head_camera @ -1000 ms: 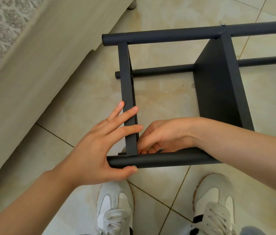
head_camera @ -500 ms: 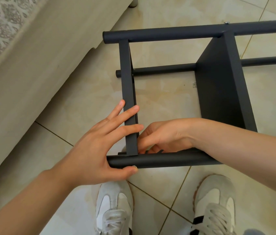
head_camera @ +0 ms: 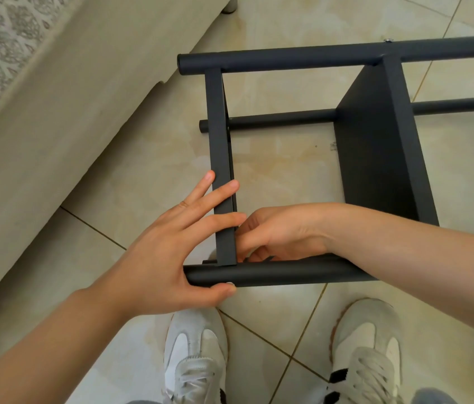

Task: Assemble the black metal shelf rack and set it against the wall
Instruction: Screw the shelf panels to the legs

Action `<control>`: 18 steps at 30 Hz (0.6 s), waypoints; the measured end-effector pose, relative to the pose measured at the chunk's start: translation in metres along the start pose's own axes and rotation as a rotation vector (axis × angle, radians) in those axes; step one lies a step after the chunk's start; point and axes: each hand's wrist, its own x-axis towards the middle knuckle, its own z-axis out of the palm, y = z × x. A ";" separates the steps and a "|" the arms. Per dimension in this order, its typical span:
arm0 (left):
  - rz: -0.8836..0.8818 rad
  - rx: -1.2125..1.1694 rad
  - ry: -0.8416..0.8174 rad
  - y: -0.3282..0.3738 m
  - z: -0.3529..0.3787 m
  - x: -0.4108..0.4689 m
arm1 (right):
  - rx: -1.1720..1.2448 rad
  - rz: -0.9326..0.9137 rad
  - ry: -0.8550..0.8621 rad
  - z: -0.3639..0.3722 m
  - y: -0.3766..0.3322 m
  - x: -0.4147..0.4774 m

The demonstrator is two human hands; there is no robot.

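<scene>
Found black shelf rack (head_camera: pixel 375 158) lying on its side on tiled floor (head_camera: pixel 142 176). Noted left hand (head_camera: pixel 165 252) spread, straight fingers pressing end panel (head_camera: pixel 219 158), thumb under near tube (head_camera: pixel 282 274). Noted right hand (head_camera: pixel 282 231) curled at inner corner; cannot tell whether gripping anything.

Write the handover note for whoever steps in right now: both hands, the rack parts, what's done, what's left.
Left hand: fingers straight across the flat black end crossbar, thumb against the near round black tube, bracing the joint.
Right hand: fingers curled at that joint inside the frame; what they hold is hidden.
Black metal shelf rack lies on its side on the beige tiled floor.
Done: black shelf panel meets the far round tube, screw head showing there.
Left: secure this corner, stand the rack up, set it against the wall.
</scene>
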 end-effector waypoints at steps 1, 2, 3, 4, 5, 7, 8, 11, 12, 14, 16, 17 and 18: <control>-0.002 -0.004 0.002 0.000 0.000 0.000 | 0.018 -0.007 -0.006 -0.001 0.000 -0.001; -0.004 -0.010 0.002 0.001 0.001 0.000 | 0.030 -0.010 -0.017 -0.002 0.001 -0.002; -0.005 -0.013 0.001 0.001 0.001 0.000 | 0.034 -0.009 -0.027 -0.004 0.001 -0.004; -0.004 -0.016 0.001 0.001 0.001 0.000 | 0.031 -0.006 -0.031 -0.006 0.002 -0.006; -0.004 -0.017 0.001 0.001 0.001 0.001 | 0.021 -0.002 -0.027 -0.007 0.002 -0.007; -0.004 -0.016 0.002 0.001 0.001 0.000 | -0.011 0.004 -0.021 -0.007 0.002 -0.007; -0.003 -0.014 0.005 0.001 0.001 0.000 | -0.026 0.007 -0.021 -0.005 0.002 -0.005; 0.000 -0.011 0.008 0.002 0.001 0.000 | -0.039 0.011 0.000 0.000 0.000 0.000; 0.000 -0.010 0.007 0.002 0.001 0.000 | -0.028 0.011 0.001 0.000 0.000 0.001; -0.002 -0.007 0.004 0.001 0.001 0.000 | 0.017 0.007 -0.015 -0.003 0.001 0.000; -0.001 -0.012 0.005 0.001 0.001 0.000 | 0.049 0.001 -0.045 -0.008 0.001 -0.003; 0.003 -0.015 0.006 0.001 0.002 0.000 | 0.049 -0.002 -0.052 -0.009 0.002 -0.004; 0.006 -0.016 0.007 0.001 0.002 0.000 | 0.039 -0.003 -0.050 -0.010 0.002 -0.005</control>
